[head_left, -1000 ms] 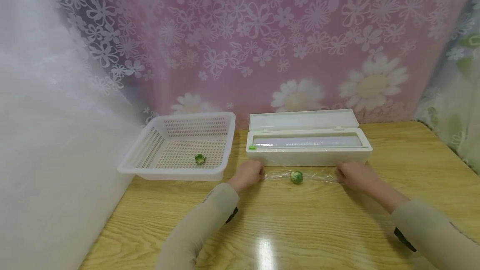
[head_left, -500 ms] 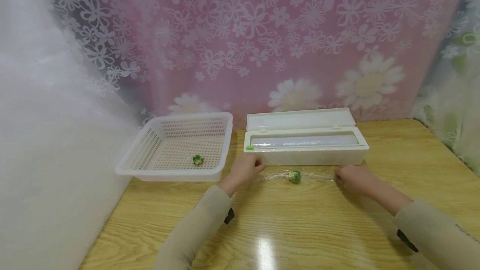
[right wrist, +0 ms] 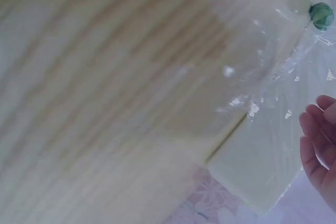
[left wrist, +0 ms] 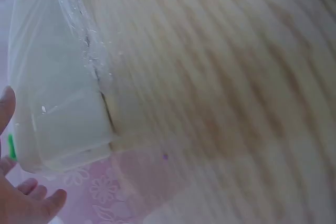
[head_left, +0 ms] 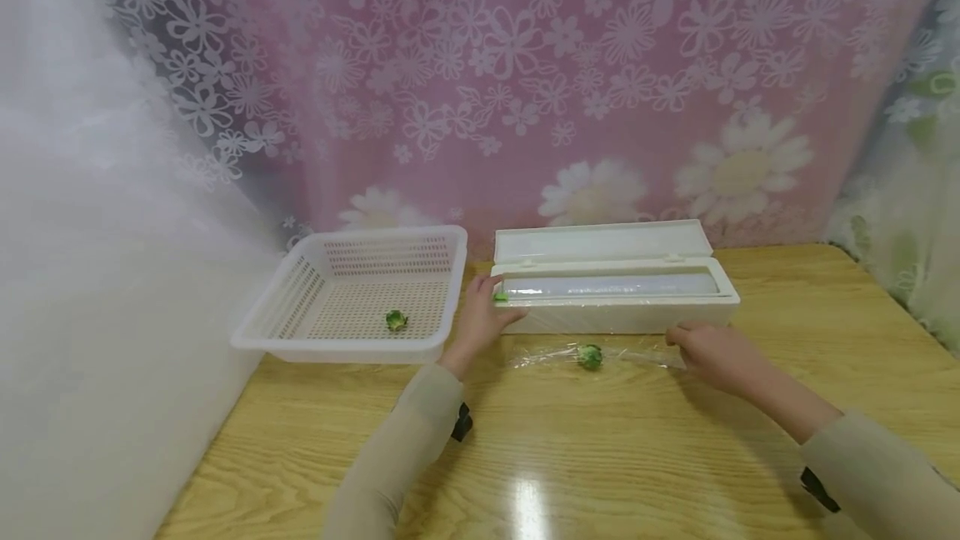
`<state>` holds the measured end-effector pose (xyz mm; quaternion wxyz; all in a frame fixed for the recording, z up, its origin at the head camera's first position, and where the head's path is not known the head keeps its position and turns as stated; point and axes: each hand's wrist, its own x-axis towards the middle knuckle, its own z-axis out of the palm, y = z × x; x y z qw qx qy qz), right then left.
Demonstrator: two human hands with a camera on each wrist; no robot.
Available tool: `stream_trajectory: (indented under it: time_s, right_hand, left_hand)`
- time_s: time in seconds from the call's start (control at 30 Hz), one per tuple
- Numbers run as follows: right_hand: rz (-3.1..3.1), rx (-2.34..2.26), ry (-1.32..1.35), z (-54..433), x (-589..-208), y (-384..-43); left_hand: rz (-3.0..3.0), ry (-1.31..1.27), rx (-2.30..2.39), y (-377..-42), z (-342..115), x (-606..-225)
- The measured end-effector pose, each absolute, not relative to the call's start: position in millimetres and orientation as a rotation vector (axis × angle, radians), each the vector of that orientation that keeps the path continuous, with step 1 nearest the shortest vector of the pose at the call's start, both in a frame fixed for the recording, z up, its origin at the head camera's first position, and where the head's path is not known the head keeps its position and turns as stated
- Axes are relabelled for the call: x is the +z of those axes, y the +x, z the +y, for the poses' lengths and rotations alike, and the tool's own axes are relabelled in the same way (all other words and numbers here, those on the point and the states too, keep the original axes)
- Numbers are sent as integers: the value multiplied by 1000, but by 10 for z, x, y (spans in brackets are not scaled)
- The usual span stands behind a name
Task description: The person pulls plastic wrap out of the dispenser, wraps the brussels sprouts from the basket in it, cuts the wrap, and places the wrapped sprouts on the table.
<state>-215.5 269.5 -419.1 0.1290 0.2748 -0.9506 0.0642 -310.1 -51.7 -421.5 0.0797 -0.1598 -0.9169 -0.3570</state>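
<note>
A Brussels sprout (head_left: 590, 357) lies on the table under a strip of cling film (head_left: 547, 357), which runs down from the white cling film dispenser (head_left: 600, 319). At the dispenser's left end, my left hand (head_left: 478, 319) has its thumb and fingers spread apart, fingertips beside the green slide cutter (head_left: 501, 297). In the left wrist view these fingers (left wrist: 55, 200) hold nothing. My right hand (head_left: 712, 352) hovers at the dispenser's front right, near the film's right end. Its fingers (right wrist: 312, 161) are loosely bent with nothing between them in the right wrist view.
Left of the dispenser stands a white perforated basket (head_left: 341, 347) with another Brussels sprout (head_left: 396, 320) inside. The dispenser's lid (head_left: 600, 242) is raised at the back, exposing the film roll (head_left: 611, 284). A pink flowered curtain (head_left: 480, 107) hangs behind the wooden table (head_left: 600, 457).
My left hand has left the film's left end and moved up to the dispenser's left end, its fingers spreading. The right hand has loosened from the film's right end.
</note>
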Motion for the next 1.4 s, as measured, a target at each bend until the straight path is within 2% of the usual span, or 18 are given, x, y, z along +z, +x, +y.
stream_trajectory:
  time_s: [0.27, 0.57, 1.03, 1.4]
  right_hand:
    - [-2607, 260, 918, 2632, -4064, -2228]
    - [-2650, 434, 914, 2411, -4034, -2335]
    - [-2623, 886, 916, 1746, -3971, -2771]
    - [-2670, 972, 941, 1116, -3932, -3022]
  left_hand:
    - [-2724, -536, -1233, -3225, -586, -4324]
    - [-2738, -430, -1349, -3241, -583, -4379]
    - [-2715, -287, -1484, -3187, -538, -4313]
    - [-2595, -365, -1590, -3199, -552, -4359]
